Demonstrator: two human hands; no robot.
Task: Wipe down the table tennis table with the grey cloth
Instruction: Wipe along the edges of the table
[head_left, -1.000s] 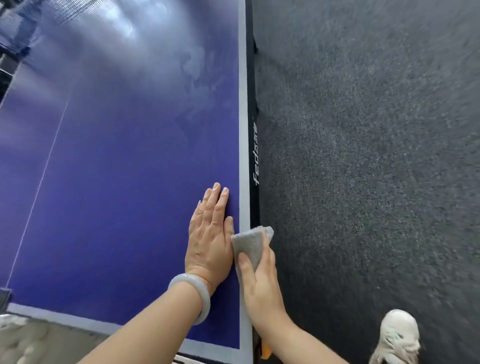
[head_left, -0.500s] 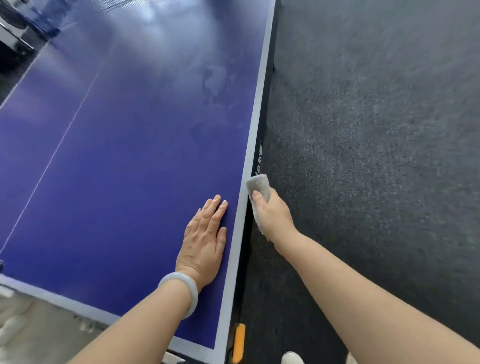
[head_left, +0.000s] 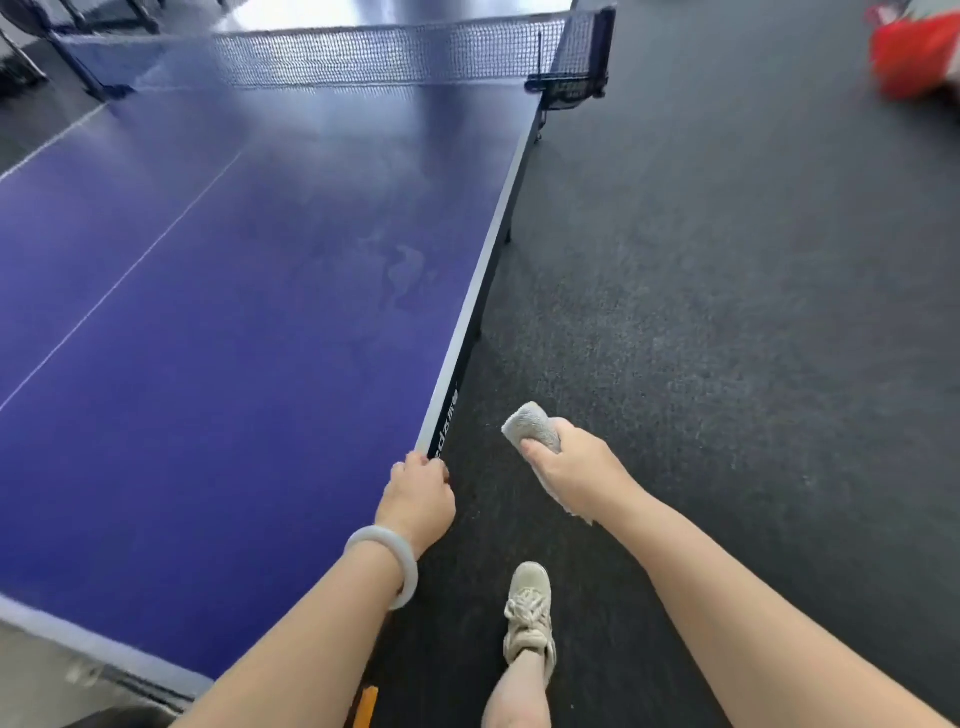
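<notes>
- Table tennis table (head_left: 234, 338), blue with white lines, fills the left of the view. A pale smear (head_left: 405, 270) sits near its right edge and may well go unwiped while the cloth is off the top.
- Dark speckled floor (head_left: 727, 312) runs along the table's right side.
- Net (head_left: 363, 52) spans the far end, clamped at the right corner.
- Red object (head_left: 909, 52), too blurred to identify, lies at the far right.
- Left hand (head_left: 418, 499), fingers curled over the table's side edge. Leaning there could leave fresh prints on the top.
- Right hand (head_left: 576, 473), fingers clamped round the grey cloth (head_left: 532, 423), holds it over the floor beside the table, touching neither. A slack grip could drop it, and it would pick up grit.
- Pale shoe (head_left: 530, 613) stands on the floor between the arms.
</notes>
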